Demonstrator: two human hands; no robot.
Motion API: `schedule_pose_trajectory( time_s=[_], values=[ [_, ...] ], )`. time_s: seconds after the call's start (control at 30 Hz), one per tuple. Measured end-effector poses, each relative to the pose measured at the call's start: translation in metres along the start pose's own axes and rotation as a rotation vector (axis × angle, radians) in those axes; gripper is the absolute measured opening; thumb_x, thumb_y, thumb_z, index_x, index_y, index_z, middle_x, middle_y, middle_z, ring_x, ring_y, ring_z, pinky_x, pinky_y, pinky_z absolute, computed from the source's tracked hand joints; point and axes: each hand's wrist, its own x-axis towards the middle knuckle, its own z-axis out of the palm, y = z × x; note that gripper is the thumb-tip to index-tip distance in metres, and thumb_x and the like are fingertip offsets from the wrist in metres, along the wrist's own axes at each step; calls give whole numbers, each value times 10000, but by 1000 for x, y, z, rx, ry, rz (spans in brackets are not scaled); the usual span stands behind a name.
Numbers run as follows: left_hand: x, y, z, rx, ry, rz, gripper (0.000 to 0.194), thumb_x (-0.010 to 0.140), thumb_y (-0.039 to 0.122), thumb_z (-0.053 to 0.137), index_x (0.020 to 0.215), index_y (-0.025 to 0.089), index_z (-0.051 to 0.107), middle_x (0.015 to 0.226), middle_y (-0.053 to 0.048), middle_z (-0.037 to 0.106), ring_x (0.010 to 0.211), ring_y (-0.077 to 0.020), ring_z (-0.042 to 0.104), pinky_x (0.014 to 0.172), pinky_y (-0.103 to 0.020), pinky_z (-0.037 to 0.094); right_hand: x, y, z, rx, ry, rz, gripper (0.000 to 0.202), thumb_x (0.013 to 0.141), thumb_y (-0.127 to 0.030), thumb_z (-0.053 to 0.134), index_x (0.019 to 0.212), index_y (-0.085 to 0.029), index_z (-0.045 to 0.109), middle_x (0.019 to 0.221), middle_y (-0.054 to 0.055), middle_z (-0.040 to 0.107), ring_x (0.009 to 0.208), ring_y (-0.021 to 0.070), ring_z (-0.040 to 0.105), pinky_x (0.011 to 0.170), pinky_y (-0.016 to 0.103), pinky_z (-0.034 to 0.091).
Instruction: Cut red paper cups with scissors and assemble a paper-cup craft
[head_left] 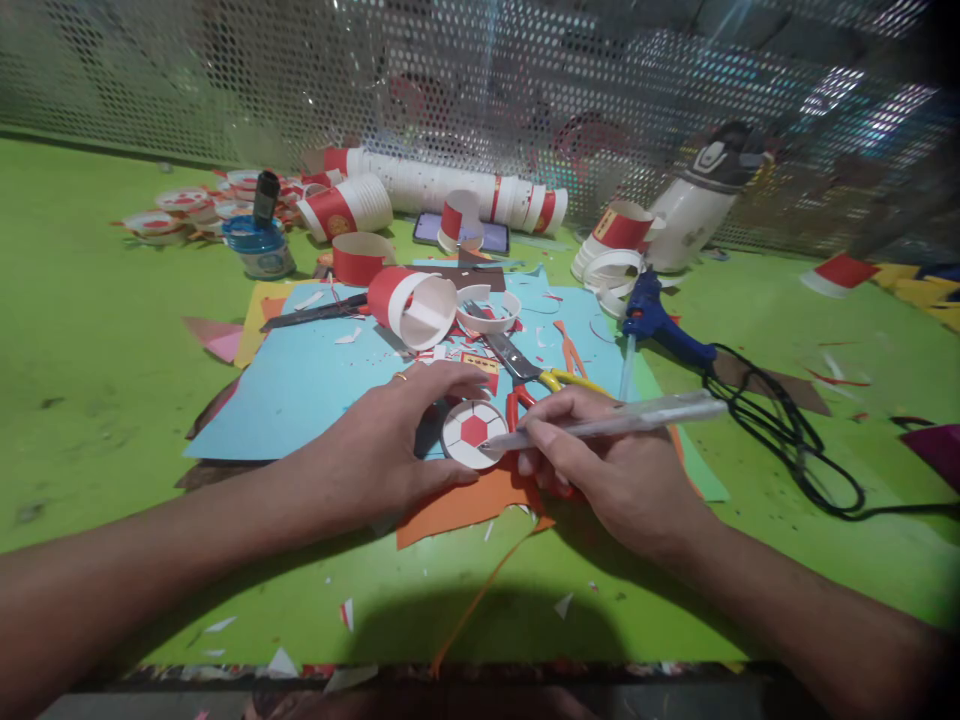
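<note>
A round white paper disc [454, 437] carries a red pentagon at its centre, with lines running outward like a football. My left hand [390, 430] curves around its left side, thumb at the near edge and fingers by the far edge. Between the thumb and fingers of my right hand [592, 450] is a pen [637, 414], its tip on the disc's surface. Just beyond, scissors [517, 358] with red and yellow handles lie on light blue paper [277, 400]. Orange paper [442, 510] lies under the disc's near side.
A cut paper cup [412, 305] lies among scraps. Behind are stacked cups [450, 185], a phone [427, 231], a blue-lidded jar [259, 250] and several decorated discs [187, 205]. At right are a blue glue gun [667, 335], its black cord [787, 450] and a flask [694, 215].
</note>
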Motion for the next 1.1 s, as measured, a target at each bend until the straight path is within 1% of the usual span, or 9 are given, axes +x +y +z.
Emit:
schedule_pose_trajectory(
  time_s=[0.17,0.43,0.67,0.83,0.97,1.1],
  values=[
    [0,0,0,16,-9,-4,571,703,329,725,1231,217,535,1272,-106,616,1142,-272,584,944,-442,483,0,1,0,4,-3,-11,138,860,-290,590,762,-193,582,599,-8,649,464,87,558,433,199,503],
    [1,4,-1,36,-8,-10,557,698,316,720,1221,222,553,1235,-92,637,1104,-274,607,917,-415,498,-1,2,0,21,-24,2,147,881,-293,573,775,-191,577,609,-17,635,474,82,555,436,196,528],
    [0,4,-1,31,-22,-32,568,696,324,725,1221,200,548,1245,-101,630,1108,-276,601,922,-410,491,0,0,0,2,-21,-1,134,878,-265,570,768,-188,580,607,-15,642,475,76,561,431,174,519],
    [0,4,0,27,-19,-32,580,697,320,723,1231,189,539,1247,-99,627,1107,-266,595,922,-403,484,0,2,-1,25,-35,12,132,888,-282,563,794,-190,578,620,-20,641,484,80,563,444,191,529],
    [0,3,-1,27,-17,-25,581,698,325,720,1233,185,539,1246,-101,626,1096,-262,597,916,-395,483,-1,3,0,3,-34,24,128,886,-272,568,793,-185,579,619,-18,642,491,76,565,450,182,522],
    [0,3,0,33,-18,-31,571,695,320,718,1225,193,546,1219,-92,640,1072,-264,606,896,-393,490,-1,3,1,33,-36,35,136,885,-289,566,793,-189,576,618,-24,632,491,86,567,448,203,533]
  ],
)
